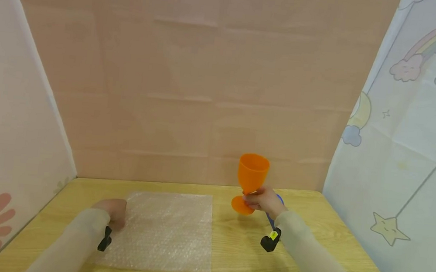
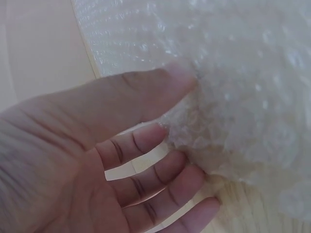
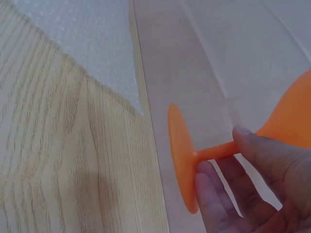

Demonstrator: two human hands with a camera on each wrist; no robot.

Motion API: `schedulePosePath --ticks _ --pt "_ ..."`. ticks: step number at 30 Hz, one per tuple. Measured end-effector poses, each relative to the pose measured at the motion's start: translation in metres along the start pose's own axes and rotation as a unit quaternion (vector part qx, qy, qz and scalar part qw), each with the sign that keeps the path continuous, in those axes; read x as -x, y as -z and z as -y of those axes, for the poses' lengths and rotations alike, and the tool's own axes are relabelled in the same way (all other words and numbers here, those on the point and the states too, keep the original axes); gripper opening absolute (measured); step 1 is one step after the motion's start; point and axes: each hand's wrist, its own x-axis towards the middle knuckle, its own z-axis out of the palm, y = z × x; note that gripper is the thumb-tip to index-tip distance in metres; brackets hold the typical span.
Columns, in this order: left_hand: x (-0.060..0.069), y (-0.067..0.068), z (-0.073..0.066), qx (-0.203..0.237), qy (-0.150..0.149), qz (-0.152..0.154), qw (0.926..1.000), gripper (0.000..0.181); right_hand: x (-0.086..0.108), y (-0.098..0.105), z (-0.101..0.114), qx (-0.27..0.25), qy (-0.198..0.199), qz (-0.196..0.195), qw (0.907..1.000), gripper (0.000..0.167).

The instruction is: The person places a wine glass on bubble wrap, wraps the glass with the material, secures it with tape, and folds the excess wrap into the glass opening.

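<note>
My right hand (image 1: 264,200) pinches an orange plastic goblet (image 1: 253,172) by its stem, the cup upright and the round foot lifted off the table. In the right wrist view the thumb and fingers lie around the stem (image 3: 218,150), between the foot (image 3: 181,160) and the bowl. A sheet of bubble wrap (image 1: 169,232) lies flat on the table to the left of the goblet. At its left edge, my left hand (image 1: 114,210) pinches the wrap; the left wrist view has the thumb (image 2: 146,92) on top of the film and fingertips beneath.
The wooden table (image 1: 238,252) meets a tan cloth backdrop (image 1: 207,87) at the back. Patterned cloth walls stand at left and right. A blue item (image 1: 270,221), mostly hidden, shows behind my right wrist; I cannot tell what it is.
</note>
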Motion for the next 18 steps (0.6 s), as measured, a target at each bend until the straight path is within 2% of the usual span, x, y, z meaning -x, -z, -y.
schedulePosePath --ticks 8,10,16,18 --pt "0.002 -0.004 0.007 0.040 0.016 -0.006 0.9990 0.018 0.003 0.002 -0.005 -0.001 0.010 -0.001 0.9999 0.029" --pt "0.002 -0.005 0.007 0.055 0.011 -0.006 0.9984 0.019 0.003 0.004 -0.007 -0.006 0.012 0.000 0.9999 0.028" --pt "0.006 -0.011 -0.001 0.120 -0.004 0.001 0.9928 0.027 0.002 0.006 -0.010 -0.016 0.006 0.006 0.9998 0.025" --pt "0.007 -0.012 -0.007 0.118 -0.010 -0.001 0.9930 0.027 0.002 0.006 -0.011 -0.015 0.008 0.009 0.9998 0.025"
